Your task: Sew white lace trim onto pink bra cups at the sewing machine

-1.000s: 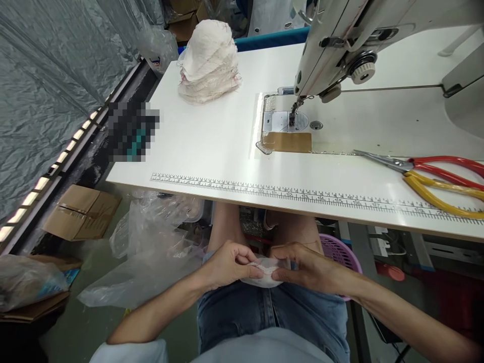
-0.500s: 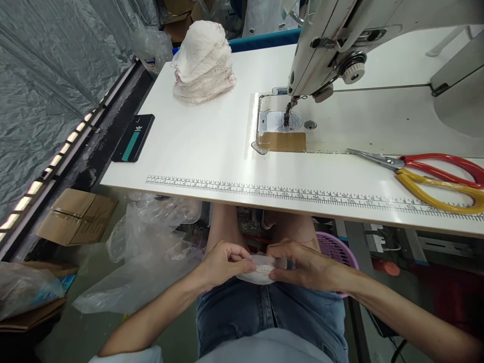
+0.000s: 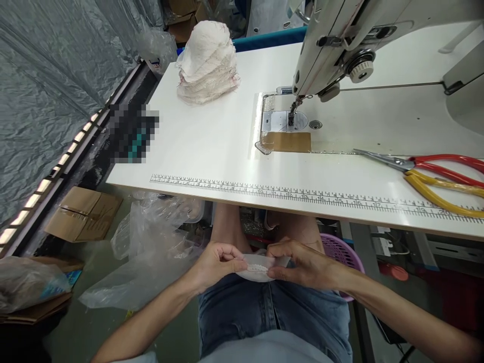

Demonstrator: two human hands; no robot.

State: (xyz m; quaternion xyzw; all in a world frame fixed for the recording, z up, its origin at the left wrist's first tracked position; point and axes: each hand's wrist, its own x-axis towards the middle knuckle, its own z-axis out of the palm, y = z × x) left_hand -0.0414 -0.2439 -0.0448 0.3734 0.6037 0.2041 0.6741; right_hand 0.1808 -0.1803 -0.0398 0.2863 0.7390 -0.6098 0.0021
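Over my lap I hold a small translucent white piece (image 3: 257, 271) with a white stitched or lacy strip across it; its exact kind I cannot make out. My left hand (image 3: 223, 262) pinches its left edge between thumb and fingers. Closed on the right edge is my right hand (image 3: 293, 259), thumb below and fingers above. The piece stretches between both hands, below the table's front edge. Beyond it stands the sewing machine (image 3: 325, 55), its presser foot (image 3: 291, 118) over the metal plate.
A stack of white cloth pieces (image 3: 207, 65) sits at the table's back left. Scissors (image 3: 412, 164) with red and yellow handles lie at the right. Plastic bags (image 3: 151, 257) and a cardboard box (image 3: 85, 214) are on the floor; a purple basket (image 3: 342, 254) stands beside my right leg.
The view has shifted slightly, so the table and machine appear a little further right. Both hands keep their grip; the white piece looks slightly flatter and wider between them.
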